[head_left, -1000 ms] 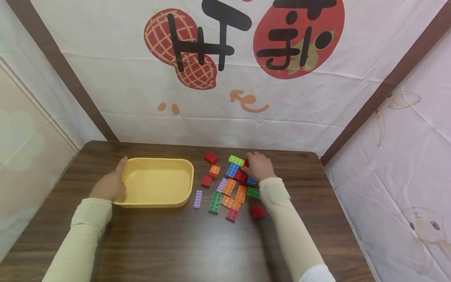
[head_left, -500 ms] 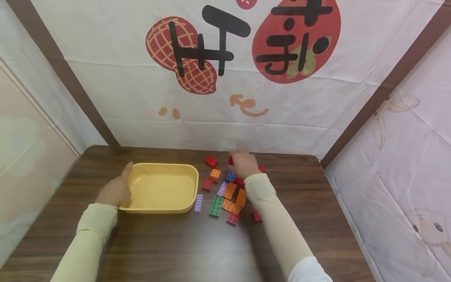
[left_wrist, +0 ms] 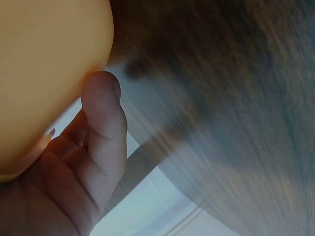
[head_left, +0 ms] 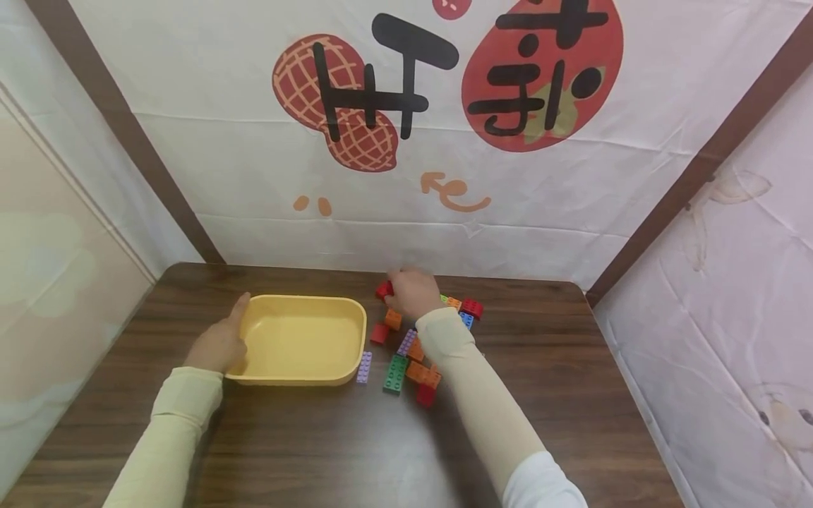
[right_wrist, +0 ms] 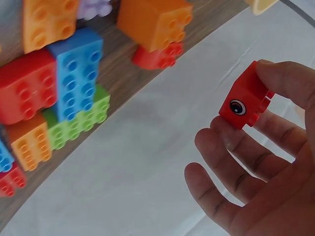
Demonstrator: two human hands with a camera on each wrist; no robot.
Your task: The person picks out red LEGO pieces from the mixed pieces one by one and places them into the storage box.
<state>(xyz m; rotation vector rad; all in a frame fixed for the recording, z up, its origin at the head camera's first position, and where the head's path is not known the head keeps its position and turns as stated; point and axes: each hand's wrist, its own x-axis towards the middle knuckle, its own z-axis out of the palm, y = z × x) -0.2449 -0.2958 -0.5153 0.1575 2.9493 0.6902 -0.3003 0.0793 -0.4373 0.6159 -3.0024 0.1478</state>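
The left hand [head_left: 218, 345] was found gripping the left end of the yellow tray [head_left: 296, 380], its thumb [left_wrist: 104, 113] pressed against the outer wall. The right hand [head_left: 414, 293] pinched a red block [right_wrist: 244, 93] bearing a printed eye between thumb and fingertips; this block was near the far edge of the brown tabletop [head_left: 305, 444], to the right of the tray. A light purple block [head_left: 364, 367] lay just beside the tray, with a dark green block [head_left: 394, 375] near it. A blue block [right_wrist: 78, 73] touched a lime block [right_wrist: 78, 120].
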